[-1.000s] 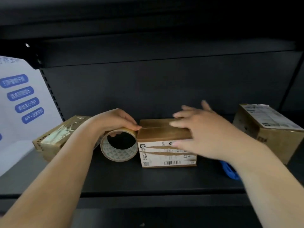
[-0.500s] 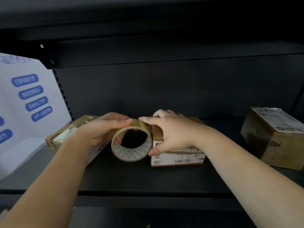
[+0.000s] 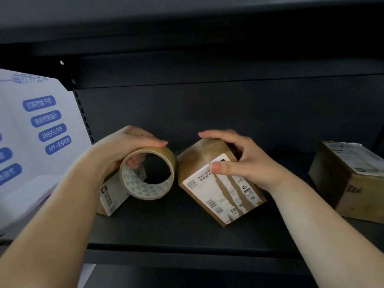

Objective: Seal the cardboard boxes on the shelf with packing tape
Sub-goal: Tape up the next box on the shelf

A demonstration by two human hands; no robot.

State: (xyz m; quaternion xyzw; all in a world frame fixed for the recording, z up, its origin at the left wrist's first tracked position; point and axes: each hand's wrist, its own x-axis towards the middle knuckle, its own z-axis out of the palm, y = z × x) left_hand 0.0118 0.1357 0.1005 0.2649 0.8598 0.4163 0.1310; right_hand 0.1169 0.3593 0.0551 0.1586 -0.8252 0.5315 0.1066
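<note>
The left hand (image 3: pixel 126 146) grips the tape roll (image 3: pixel 148 173), fingers over its top and thumb inside the core. Just beside it, the right hand (image 3: pixel 239 161) clasps the small cardboard box (image 3: pixel 218 183), which stands tilted on the dark shelf (image 3: pixel 176 229), torn label facing the camera. A second box (image 3: pixel 110 196) lies behind the left wrist, seemingly taped, and a third box (image 3: pixel 351 179) sits well apart at right

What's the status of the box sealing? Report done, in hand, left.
Done: no box can be confirmed sealed.
In hand: the left hand holds the tape roll; the right hand grips the tilted middle box.
Left: taping it, then perhaps the left box and right box.
</note>
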